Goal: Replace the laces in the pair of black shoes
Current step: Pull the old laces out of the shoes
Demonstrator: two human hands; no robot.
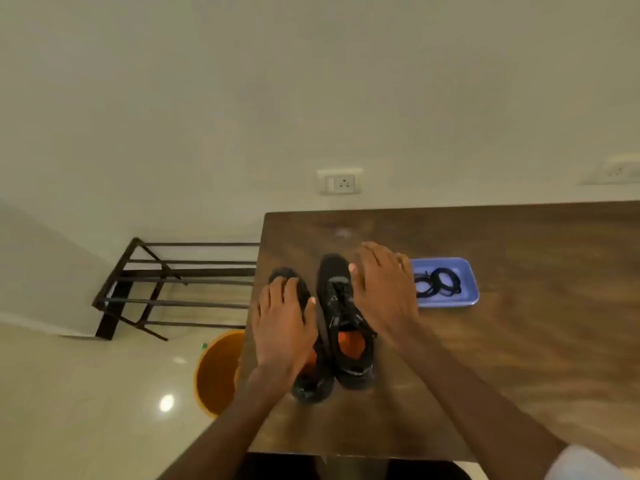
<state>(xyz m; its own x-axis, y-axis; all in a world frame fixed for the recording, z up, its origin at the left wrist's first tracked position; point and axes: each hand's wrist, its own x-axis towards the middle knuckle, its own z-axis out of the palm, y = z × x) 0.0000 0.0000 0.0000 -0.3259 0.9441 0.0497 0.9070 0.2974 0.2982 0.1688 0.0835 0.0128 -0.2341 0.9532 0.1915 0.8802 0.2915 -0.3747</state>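
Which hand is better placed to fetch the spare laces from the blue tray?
The right hand: it hovers beside the right shoe, next to the tray holding the laces. The left hand rests on the far shoe.

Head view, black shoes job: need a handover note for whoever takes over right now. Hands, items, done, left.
Left hand: flat on top of the left shoe, fingers spread, nothing gripped.
Right hand: open, resting against the outer side of the right shoe, nothing gripped.
Both shoes stand side by side on the wooden table, toes pointing away.
Coiled black laces lie in the blue tray, right of the shoes.
Done: setup only; the right shoe looks laced.
Left: unlace both shoes, thread in the laces from the tray.
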